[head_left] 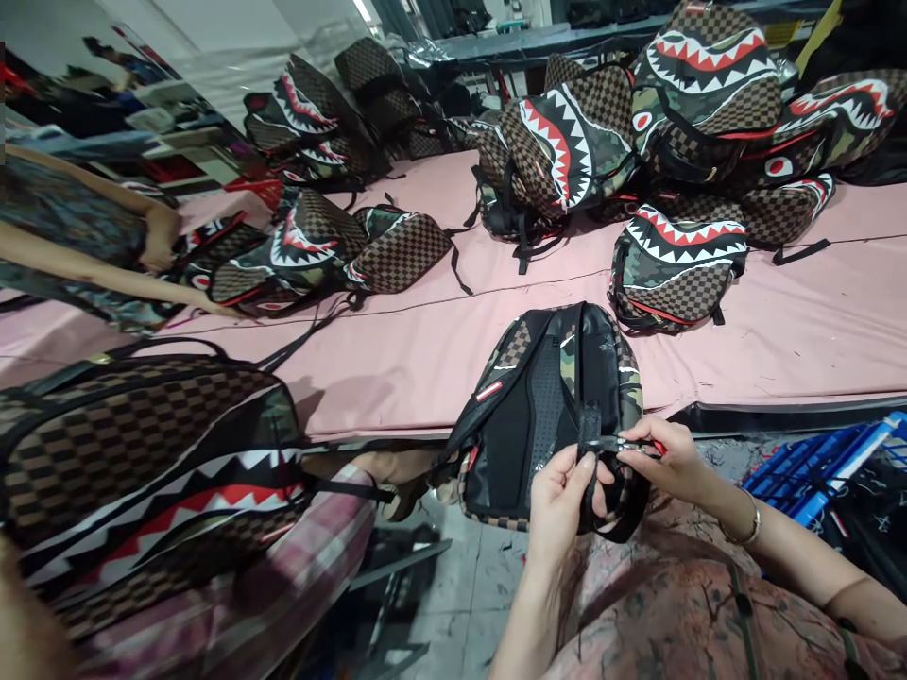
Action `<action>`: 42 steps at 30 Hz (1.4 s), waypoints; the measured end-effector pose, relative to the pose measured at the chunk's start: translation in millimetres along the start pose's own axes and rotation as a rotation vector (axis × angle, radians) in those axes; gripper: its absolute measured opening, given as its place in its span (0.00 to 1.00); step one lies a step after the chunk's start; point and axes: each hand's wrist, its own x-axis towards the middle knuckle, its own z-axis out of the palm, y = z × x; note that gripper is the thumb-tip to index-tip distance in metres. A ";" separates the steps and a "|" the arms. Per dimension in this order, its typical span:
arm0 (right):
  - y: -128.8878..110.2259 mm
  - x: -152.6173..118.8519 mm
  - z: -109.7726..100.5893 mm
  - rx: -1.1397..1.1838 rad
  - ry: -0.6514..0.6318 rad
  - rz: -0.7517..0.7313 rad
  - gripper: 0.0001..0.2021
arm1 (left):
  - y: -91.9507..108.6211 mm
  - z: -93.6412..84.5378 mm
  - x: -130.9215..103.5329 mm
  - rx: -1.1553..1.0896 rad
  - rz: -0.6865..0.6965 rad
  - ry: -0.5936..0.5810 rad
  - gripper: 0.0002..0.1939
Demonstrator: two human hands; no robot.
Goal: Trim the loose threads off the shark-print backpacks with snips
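The left hand (556,496) pinches a black strap (589,425) between thumb and fingers, while the right hand (666,461), fingers closed, grips a small tool (659,448) with a red part, its form mostly hidden, against that strap. The strap belongs to a backpack (521,453) positioned back panel up, leaning on the near edge of the pink-covered table (397,349). Beyond it sits a shark-mouth backpack (684,274).

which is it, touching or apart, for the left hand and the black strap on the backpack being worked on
Touching. The head view shows the left hand pinching the black strap, thumb pressed against it.
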 end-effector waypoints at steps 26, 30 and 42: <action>16.2 11.1 7.4 0.217 0.070 0.319 0.11 | -25.8 3.3 -2.7 -0.187 -0.124 0.304 0.22; 23.0 -2.0 -8.4 -0.097 -0.013 0.000 0.11 | -17.0 5.8 -4.3 -0.210 -0.131 0.301 0.22; 20.7 0.4 -29.1 -0.269 -0.241 -0.362 0.09 | -18.2 5.9 -2.9 -0.179 -0.099 0.282 0.20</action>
